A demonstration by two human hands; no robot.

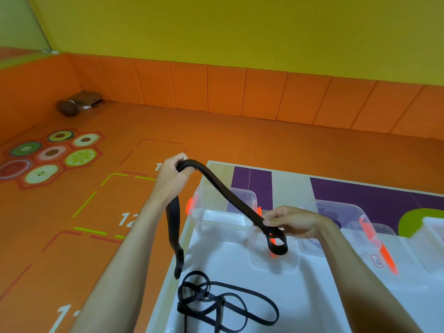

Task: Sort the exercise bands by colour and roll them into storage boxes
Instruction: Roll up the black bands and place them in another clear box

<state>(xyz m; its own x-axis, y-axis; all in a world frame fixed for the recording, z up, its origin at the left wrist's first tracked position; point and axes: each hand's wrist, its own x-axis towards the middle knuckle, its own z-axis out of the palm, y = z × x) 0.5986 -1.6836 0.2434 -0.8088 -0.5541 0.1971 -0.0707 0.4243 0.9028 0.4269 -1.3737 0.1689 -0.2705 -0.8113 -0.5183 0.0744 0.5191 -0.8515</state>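
Head view: your left hand point(171, 175) curls its fingers round a wide black band point(223, 188); your right hand point(296, 222) pinches its looped end above a clear box point(223, 219), contents indiscernible. Thinner black bands point(223, 306) lie tangled on the worktop point(312, 304).

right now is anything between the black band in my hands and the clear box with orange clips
Nothing visible does. The wide black band, held by the left hand and right hand, crosses in front of the clear box; the thin band lies nearer you.
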